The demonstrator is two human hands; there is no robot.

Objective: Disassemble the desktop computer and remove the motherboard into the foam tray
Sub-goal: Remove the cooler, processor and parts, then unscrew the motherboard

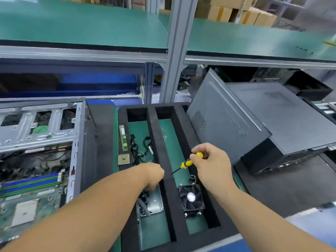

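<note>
Fan (191, 198) beside foam tray (169, 180) divider.

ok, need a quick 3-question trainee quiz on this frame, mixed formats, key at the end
1. True or false: the motherboard already lies in the foam tray.
2. Which hand holds the yellow screwdriver? A) left hand B) right hand C) neither
3. Fill in: in the tray's right-hand slot, near the person, sits a black cooling ____.

Key
1. False. It is still inside the open computer case, left of the tray.
2. B. The right hand grips its handle; the left hand reaches down into the left-hand slot, fingers hidden.
3. fan.
</note>
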